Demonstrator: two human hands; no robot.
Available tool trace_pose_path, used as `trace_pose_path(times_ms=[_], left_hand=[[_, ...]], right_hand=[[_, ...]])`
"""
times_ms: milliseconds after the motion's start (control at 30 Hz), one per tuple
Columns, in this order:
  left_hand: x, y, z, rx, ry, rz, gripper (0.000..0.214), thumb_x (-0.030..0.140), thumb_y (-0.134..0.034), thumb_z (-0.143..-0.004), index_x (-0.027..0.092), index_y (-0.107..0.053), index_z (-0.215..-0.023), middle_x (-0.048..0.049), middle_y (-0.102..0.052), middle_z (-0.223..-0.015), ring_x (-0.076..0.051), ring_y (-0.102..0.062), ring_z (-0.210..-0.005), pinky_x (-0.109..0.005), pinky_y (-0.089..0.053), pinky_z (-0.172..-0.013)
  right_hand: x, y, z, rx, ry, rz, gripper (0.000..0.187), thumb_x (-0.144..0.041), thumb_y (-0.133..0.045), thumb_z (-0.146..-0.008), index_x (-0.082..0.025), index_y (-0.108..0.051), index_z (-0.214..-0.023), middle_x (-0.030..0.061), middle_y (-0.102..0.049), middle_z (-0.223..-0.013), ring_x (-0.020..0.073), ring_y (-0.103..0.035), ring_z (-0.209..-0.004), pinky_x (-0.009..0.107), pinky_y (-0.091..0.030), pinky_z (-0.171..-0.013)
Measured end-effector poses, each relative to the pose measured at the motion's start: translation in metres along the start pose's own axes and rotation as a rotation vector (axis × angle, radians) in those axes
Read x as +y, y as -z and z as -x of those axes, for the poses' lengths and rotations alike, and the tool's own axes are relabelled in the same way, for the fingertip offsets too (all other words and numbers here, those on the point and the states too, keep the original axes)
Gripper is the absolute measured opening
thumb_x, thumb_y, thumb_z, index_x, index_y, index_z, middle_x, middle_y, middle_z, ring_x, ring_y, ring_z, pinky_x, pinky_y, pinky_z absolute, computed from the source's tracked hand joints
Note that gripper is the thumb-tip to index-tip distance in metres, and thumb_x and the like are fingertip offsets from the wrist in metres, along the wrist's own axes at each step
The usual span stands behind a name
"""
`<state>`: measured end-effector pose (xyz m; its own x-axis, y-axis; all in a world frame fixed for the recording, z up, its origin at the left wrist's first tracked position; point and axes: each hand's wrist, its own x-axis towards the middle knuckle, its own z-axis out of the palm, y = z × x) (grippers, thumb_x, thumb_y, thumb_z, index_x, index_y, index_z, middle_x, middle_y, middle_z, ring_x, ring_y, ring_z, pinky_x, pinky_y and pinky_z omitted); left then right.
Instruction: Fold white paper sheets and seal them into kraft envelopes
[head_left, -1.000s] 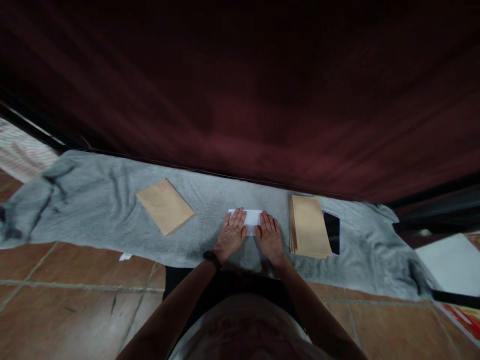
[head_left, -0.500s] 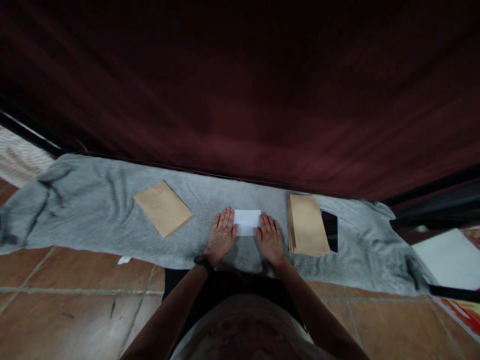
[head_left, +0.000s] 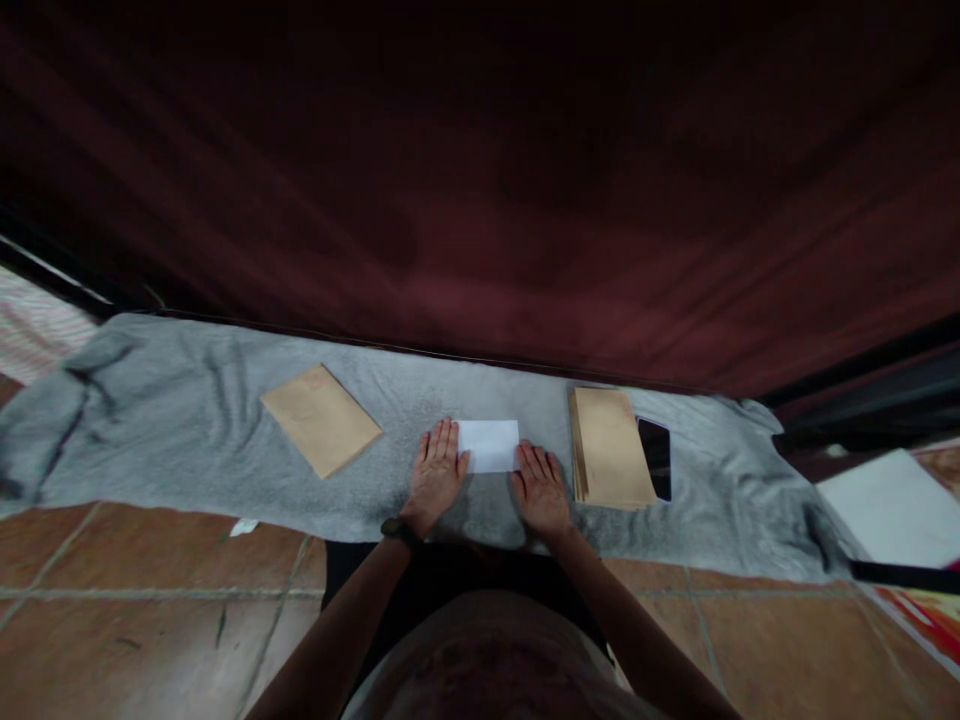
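Observation:
A small white sheet of paper point(head_left: 489, 446) lies flat on the grey cloth point(head_left: 420, 380) in front of me. My left hand point(head_left: 437, 470) rests flat with fingers out along the paper's left edge, its thumb at the lower left corner. At the lower right corner, my right hand point(head_left: 541, 488) lies palm down, fingers stretched and touching the paper's edge. Neither hand grips anything. A dark band point(head_left: 401, 532) circles my left wrist.
To the left a brown envelope point(head_left: 322, 420) lies at an angle. A stack of brown envelopes point(head_left: 613, 447) sits to the right, partly over a phone point(head_left: 657, 458). Dark red fabric point(head_left: 480, 260) rises behind the cloth. A white board point(head_left: 892, 510) stands at far right.
My right hand has slid down along the paper's right edge to its lower corner. My left hand stays at the left edge. The whole view has shifted slightly.

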<state>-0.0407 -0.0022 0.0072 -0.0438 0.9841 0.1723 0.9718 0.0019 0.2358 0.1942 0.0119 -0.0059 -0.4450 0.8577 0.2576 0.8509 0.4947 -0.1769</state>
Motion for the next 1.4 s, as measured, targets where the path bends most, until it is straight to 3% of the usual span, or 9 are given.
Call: trace_pose_path(times_ms=[500,600,800,933,1200,1400], left_hand=[[0.001,0.005,0.002,0.040,0.020,0.046,0.060,0.035,-0.032,-0.105,0.005,-0.037,-0.156,-0.0198,-0.039,-0.163,-0.032,-0.029,-0.155,-0.054,-0.021,-0.127],[0.013,0.005,0.000,0.026,-0.038,0.070,0.058,0.034,-0.030,-0.106,0.006,-0.038,-0.156,-0.0180,-0.038,-0.164,-0.029,-0.028,-0.156,-0.052,-0.019,-0.128],[0.059,-0.005,-0.010,-0.126,-0.326,0.154,0.055,0.034,-0.028,-0.108,0.010,-0.040,-0.156,-0.0124,-0.039,-0.164,-0.024,-0.028,-0.156,-0.046,-0.022,-0.129],[0.074,-0.013,-0.020,-0.151,-0.364,0.155,0.051,0.034,-0.030,-0.108,0.017,-0.045,-0.153,-0.0075,-0.042,-0.164,-0.024,-0.027,-0.156,-0.049,-0.020,-0.129],[0.067,-0.023,-0.036,-0.092,-0.331,0.108,0.053,0.031,-0.032,-0.107,0.017,-0.038,-0.158,-0.0080,-0.041,-0.164,-0.021,-0.029,-0.156,-0.049,-0.019,-0.130],[0.055,-0.020,-0.041,-0.071,-0.235,0.073,0.056,0.030,-0.033,-0.105,0.015,-0.038,-0.158,-0.0107,-0.042,-0.163,-0.024,-0.030,-0.155,-0.049,-0.020,-0.129]], right_hand=[[-0.011,0.013,0.027,0.023,0.081,-0.087,0.047,-0.022,-0.044,-0.104,-0.012,-0.053,-0.149,0.0119,-0.057,-0.151,0.0257,-0.051,-0.141,0.047,-0.028,-0.125],[-0.012,0.015,0.029,0.027,0.094,-0.097,0.047,-0.020,-0.044,-0.104,-0.012,-0.054,-0.148,0.0127,-0.058,-0.150,0.0258,-0.052,-0.140,0.048,-0.030,-0.124],[-0.011,0.014,0.028,0.021,0.087,-0.107,0.044,-0.020,-0.043,-0.104,-0.011,-0.059,-0.143,0.0136,-0.062,-0.146,0.0263,-0.054,-0.139,0.048,-0.031,-0.124],[-0.011,0.012,0.028,0.024,0.083,-0.110,0.042,-0.020,-0.044,-0.103,-0.010,-0.062,-0.139,0.0148,-0.068,-0.137,0.0275,-0.055,-0.137,0.048,-0.032,-0.123],[-0.013,0.023,0.024,-0.010,0.092,-0.112,0.044,-0.020,-0.047,-0.102,-0.014,-0.058,-0.144,0.0130,-0.060,-0.148,0.0264,-0.051,-0.139,0.047,-0.031,-0.123],[-0.014,0.027,0.023,-0.026,0.067,-0.123,0.043,-0.021,-0.048,-0.101,-0.018,-0.060,-0.142,0.0109,-0.058,-0.150,0.0250,-0.049,-0.140,0.046,-0.029,-0.123]])
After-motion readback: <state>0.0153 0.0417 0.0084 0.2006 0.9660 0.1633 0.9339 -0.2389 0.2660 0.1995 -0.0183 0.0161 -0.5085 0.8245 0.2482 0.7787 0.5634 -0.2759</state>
